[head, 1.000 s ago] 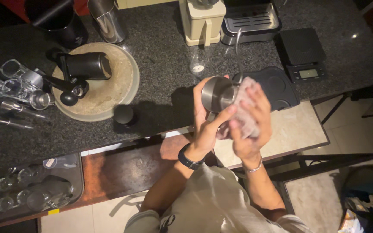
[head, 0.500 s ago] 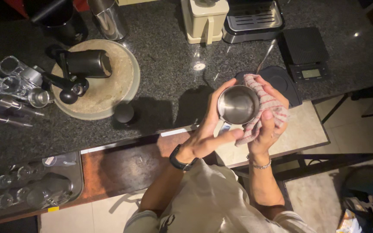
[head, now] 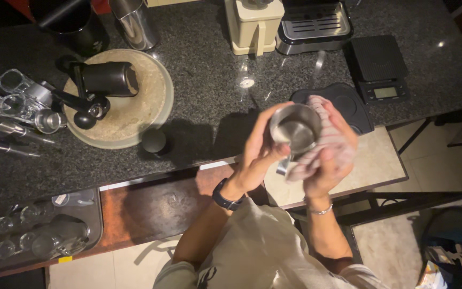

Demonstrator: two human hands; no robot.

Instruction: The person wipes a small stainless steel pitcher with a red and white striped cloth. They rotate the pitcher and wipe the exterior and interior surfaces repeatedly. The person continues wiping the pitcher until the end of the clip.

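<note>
Above the dark counter [head: 204, 115], your left hand [head: 258, 152] is clamping the steel cup [head: 294, 128] steady while your right hand [head: 330, 160] is gripping the striped cloth [head: 324, 140] against its side.

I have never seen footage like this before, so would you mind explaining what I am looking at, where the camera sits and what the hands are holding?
There is no machine here: a person works with two bare hands, and the single camera sits on their head, looking straight down. The left hand, with a dark wristband, grips a small steel cup with its open mouth facing the camera. The right hand, with a thin bracelet, presses a checked cloth around the cup's side.

Below them is a dark speckled counter. On it lie a round beige tray carrying a black hand grinder, a row of clear glasses at the left, a cream appliance, a metal drip tray, a black scale and a black mat.
</note>
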